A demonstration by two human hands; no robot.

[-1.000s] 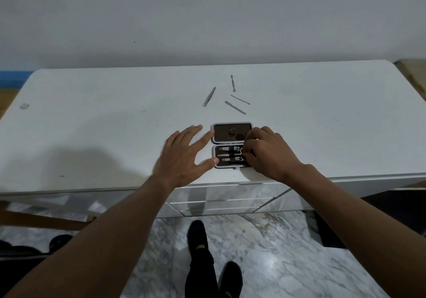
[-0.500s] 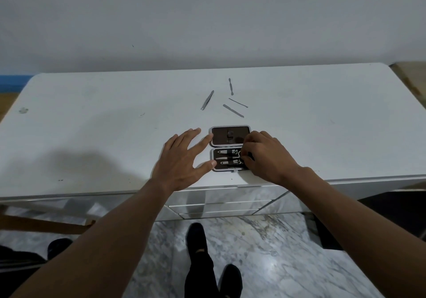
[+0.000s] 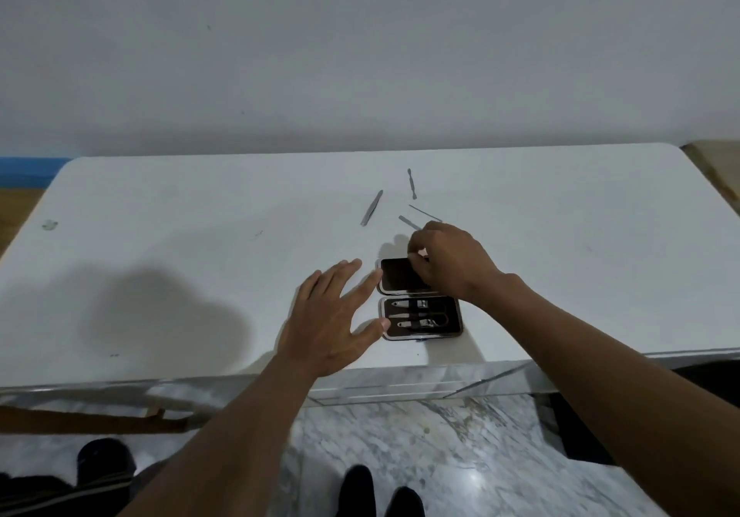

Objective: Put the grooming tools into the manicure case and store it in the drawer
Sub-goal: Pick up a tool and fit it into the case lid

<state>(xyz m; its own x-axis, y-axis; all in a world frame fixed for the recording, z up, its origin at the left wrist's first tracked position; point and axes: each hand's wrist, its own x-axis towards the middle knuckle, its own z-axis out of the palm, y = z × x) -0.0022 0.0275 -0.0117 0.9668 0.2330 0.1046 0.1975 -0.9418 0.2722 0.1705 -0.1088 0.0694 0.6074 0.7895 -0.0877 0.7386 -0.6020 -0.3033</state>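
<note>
The manicure case lies open near the table's front edge. Its near half [image 3: 452, 318] holds clippers and other steel tools in loops, and its dark lid half [image 3: 398, 278] lies flat behind. My left hand [image 3: 332, 324] rests spread beside the case, thumb against the near half's left edge. My right hand [image 3: 452, 260] hovers over the lid's far right part with fingers curled together; what they pinch is hidden. Loose tools lie farther back: tweezers [image 3: 371, 207], a cuticle pusher [image 3: 411, 183], a thin probe [image 3: 422, 211] and a file [image 3: 407, 222] partly under my right hand.
The white tabletop [image 3: 180, 260] runs to a plain wall. Mirrored drawer fronts [image 3: 400, 384] sit below the front edge, shut. A marble floor, my feet and a wooden strip at the lower left are below.
My right hand left the near half of the case and moved back over the lid, toward the loose tools. My left hand stayed beside the case.
</note>
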